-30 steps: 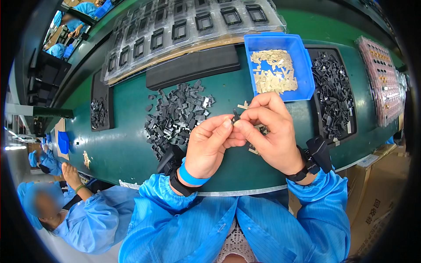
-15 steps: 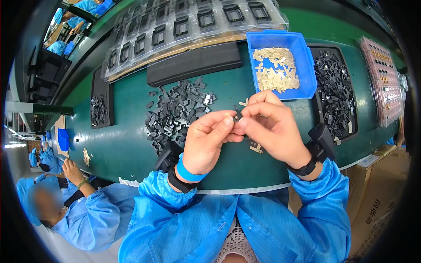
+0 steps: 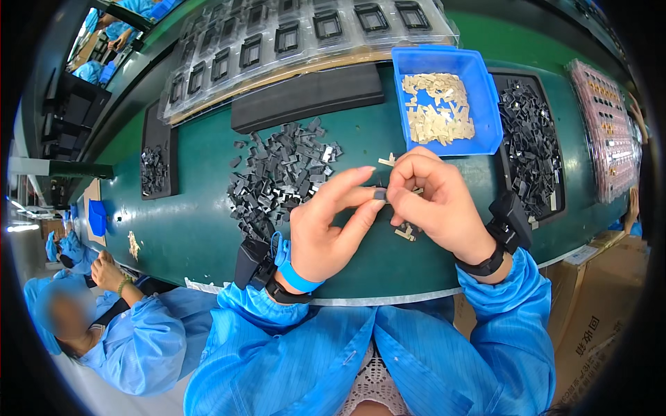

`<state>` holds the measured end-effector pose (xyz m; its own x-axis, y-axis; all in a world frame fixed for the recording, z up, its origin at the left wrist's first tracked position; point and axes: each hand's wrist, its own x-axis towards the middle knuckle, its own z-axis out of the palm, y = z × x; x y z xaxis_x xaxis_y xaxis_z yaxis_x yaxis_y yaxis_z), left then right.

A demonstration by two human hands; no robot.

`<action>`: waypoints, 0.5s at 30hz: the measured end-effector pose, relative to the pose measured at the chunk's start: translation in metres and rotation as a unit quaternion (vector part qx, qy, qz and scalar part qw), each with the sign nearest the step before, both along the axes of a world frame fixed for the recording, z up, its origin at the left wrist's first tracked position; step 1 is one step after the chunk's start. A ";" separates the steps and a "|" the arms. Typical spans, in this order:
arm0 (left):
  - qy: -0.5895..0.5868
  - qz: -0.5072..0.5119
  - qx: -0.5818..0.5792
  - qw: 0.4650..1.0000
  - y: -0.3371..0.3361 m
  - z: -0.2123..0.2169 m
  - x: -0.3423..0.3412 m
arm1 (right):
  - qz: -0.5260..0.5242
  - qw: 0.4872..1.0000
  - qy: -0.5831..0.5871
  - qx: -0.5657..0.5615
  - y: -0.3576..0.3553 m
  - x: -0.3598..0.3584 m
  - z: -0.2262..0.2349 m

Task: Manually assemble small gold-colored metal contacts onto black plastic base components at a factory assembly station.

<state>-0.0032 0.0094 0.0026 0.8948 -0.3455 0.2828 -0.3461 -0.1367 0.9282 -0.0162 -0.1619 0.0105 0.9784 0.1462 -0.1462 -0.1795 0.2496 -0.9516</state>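
Over the green table, a small dark grey plastic piece is pinched between my two hands. My left hand grips it from the left with the thumb and a finger, its index finger lifted away. My right hand closes on the right side of the same piece, its curled fingers hiding part of it. Just left of my hands spreads a loose heap of similar dark pieces. A few beige strips lie under and beside my right hand, with some dark bits among them.
Behind my right hand stands a blue bin of beige strips. Right of it is a black tray full of dark pieces, then stacked pink trays. Black foam blocks and clear trays of black frames sit behind. A co-worker sits left.
My left hand has loosened and shifted slightly left, its index finger rising off the piece and its thumb lowering. My right hand stays closed in nearly the same place.
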 end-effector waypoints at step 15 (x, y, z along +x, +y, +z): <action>0.384 -0.074 -0.300 0.870 0.001 0.000 0.005 | -0.052 0.996 -0.070 0.009 0.007 -0.004 0.002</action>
